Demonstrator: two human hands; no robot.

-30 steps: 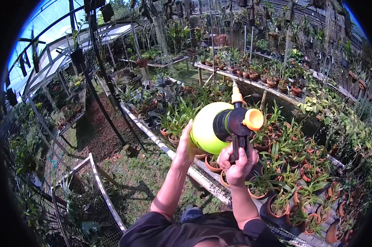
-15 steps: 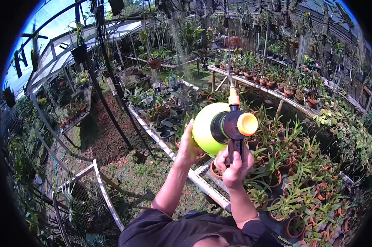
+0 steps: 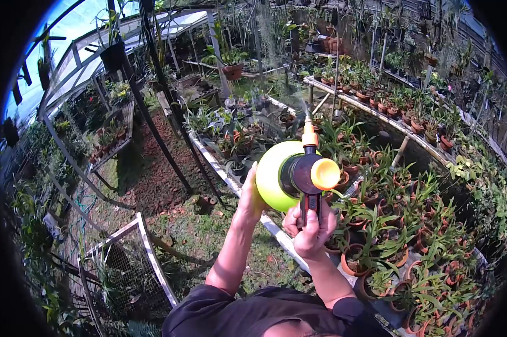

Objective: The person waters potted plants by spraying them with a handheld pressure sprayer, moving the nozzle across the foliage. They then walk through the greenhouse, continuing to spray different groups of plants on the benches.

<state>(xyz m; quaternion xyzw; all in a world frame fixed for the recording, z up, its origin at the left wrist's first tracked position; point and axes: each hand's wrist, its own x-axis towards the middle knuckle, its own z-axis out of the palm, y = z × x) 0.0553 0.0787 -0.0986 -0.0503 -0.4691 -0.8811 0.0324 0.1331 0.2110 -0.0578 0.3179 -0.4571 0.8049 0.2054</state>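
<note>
A yellow-green spray bottle (image 3: 268,175) with a black head, an orange knob and an orange nozzle is held up in front of me. My left hand (image 3: 250,194) supports the rounded body from the left. Wrapped round the black handle below the knob is my right hand (image 3: 312,227), its thumb on the handle's near side. The nozzle points away from me, and a faint mist shows near its tip. Several potted plants (image 3: 357,259) stand below and to the right of the bottle.
A white rail (image 3: 217,167) runs diagonally beside the potted plants. At the lower left stands a wire-mesh frame (image 3: 152,261). Dark poles (image 3: 144,115) and a hanging pot (image 3: 233,71) are ahead. A bench (image 3: 371,104) of small pots stands behind.
The spray bottle and both hands have shifted slightly left in view. The surroundings have moved rightward and down as the camera turned. Mist now shows at the nozzle in place of a long thin streak.
</note>
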